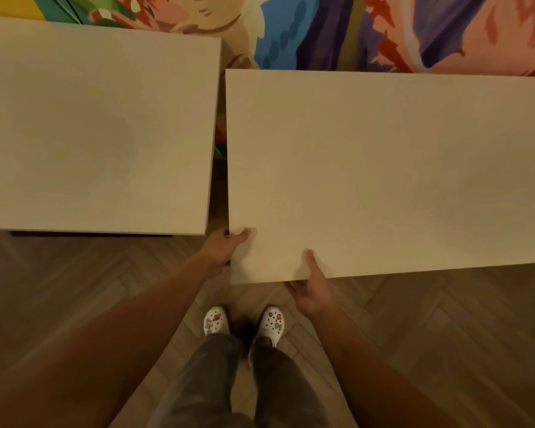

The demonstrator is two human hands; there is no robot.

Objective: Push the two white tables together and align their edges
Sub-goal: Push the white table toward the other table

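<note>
In the head view, the left hand [221, 247] grips the left edge of the right white table [383, 168] and the right hand [311, 284] grips its near edge at the same corner, while the left white table [96, 131] stands just beside it, separated by a narrow gap and offset farther forward.

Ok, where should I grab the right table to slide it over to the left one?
Hold the right table at its near-left corner, coming from the front: left hand on the side edge, right hand on the front edge. That corner juts out past the left table, so both edges are free to grip.
</note>
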